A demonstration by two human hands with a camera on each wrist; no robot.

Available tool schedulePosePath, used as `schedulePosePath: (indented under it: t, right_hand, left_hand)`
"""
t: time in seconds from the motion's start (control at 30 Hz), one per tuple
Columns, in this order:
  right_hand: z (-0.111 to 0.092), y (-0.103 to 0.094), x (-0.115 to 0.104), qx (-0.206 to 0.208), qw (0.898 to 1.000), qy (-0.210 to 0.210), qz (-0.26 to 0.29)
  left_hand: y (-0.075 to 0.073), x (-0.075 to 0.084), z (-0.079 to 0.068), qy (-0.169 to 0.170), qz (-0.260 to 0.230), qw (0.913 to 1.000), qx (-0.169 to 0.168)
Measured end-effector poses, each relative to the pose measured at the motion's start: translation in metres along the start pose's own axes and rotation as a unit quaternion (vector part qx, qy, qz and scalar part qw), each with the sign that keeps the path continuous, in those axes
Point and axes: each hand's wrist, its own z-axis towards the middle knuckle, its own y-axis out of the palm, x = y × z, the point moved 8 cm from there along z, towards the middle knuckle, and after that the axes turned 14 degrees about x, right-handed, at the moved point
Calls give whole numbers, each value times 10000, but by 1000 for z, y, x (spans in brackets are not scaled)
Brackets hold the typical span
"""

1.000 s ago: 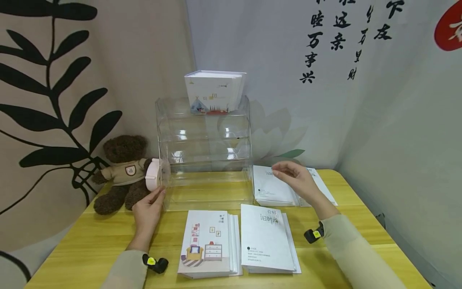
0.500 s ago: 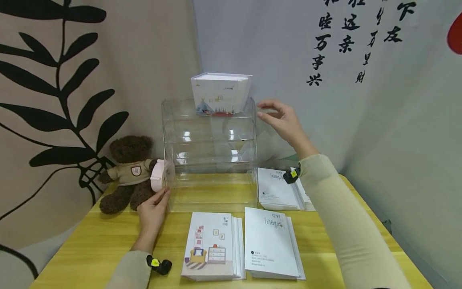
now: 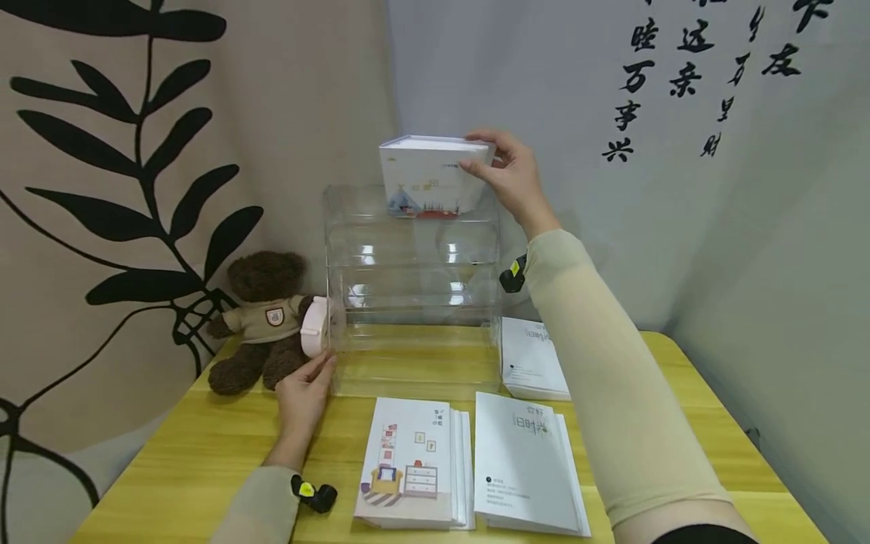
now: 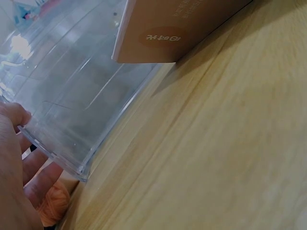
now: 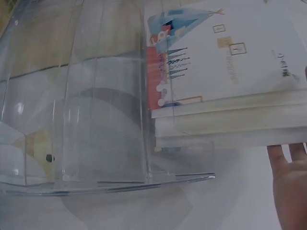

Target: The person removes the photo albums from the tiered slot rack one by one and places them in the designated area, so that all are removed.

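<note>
A clear plastic tiered rack (image 3: 414, 302) stands on the table. My left hand (image 3: 304, 397) pinches its left side edge low down, thumb on one face and fingers (image 4: 41, 182) behind. On the top tier several white books (image 3: 424, 177) stand upright, the front cover printed with a blue tent. My right hand (image 3: 510, 177) holds their upper right corner, thumb over the front cover and fingers at the top and back. In the right wrist view its fingertips meet the back of the books (image 5: 230, 115). The lower tiers hold no books.
Two groups of white books lie at the front of the table, one with an armchair picture (image 3: 408, 461), the other with dark lettering (image 3: 530, 461). More books (image 3: 533, 359) lie right of the rack. A brown teddy bear (image 3: 268, 325) and a pink round object (image 3: 315, 327) are at left.
My right hand has risen from above the books at the right, passed up beside the rack and taken hold of the books on the top tier. The left hand stays on the rack.
</note>
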Motion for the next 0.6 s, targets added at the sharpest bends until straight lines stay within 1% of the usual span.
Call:
schedulePosePath:
  t: [0.07, 0.13, 0.27, 0.3, 0.47, 0.53, 0.6]
  right_hand:
    - [2, 3, 4, -24, 10000, 5, 14]
    - [3, 3, 7, 15, 10000, -83, 8]
    - [3, 1, 18, 220, 9993, -100, 289]
    - [3, 2, 20, 285, 9989, -159, 350]
    - [-5, 4, 20, 816, 9923, -789, 503]
    - [-8, 5, 15, 1005, 9875, -1101, 509]
    - [-11, 9, 7, 1069, 9833, -1396, 465]
  left_hand:
    - [0, 0, -1, 26, 39, 10000, 20]
    - [-1, 1, -1, 34, 64, 10000, 20]
    - [-1, 2, 0, 81, 48, 10000, -5]
    - [-1, 2, 1, 92, 38, 9999, -11]
    - [-1, 1, 0, 68, -11, 10000, -7]
    - [-2, 0, 0, 64, -15, 10000, -4]
    - [-4, 1, 0, 93, 18, 10000, 24]
